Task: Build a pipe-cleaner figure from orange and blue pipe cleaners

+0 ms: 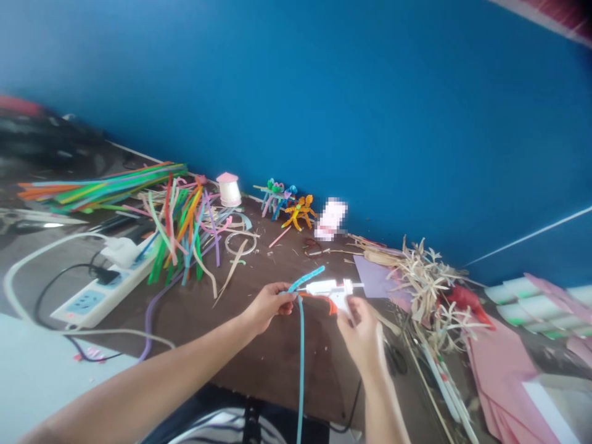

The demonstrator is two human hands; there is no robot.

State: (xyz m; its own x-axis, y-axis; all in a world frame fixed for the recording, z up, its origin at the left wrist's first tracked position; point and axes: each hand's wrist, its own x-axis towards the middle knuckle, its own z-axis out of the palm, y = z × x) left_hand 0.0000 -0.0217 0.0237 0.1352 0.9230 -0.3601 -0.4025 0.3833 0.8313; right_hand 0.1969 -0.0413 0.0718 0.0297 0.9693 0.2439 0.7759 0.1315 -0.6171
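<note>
My left hand (272,306) pinches a light blue pipe cleaner (302,364). A bent piece of it slants up to the right past my fingertips, and a long strand hangs down toward my lap. My right hand (361,330) is wrapped round the handle of a white hot glue gun (328,287) with an orange trigger. Its nozzle points left and meets the pipe cleaner close to my left fingertips; I cannot tell whether glue is coming out. A glue stick pokes out of the gun's back end.
Loose pipe cleaners (180,222) lie at the left near a power strip (111,283) with plugs and cables. Pipe-cleaner figures (300,213) and a small white pot (229,190) stand by the blue wall. Dried flowers (423,271) and pink paper (502,370) lie at the right.
</note>
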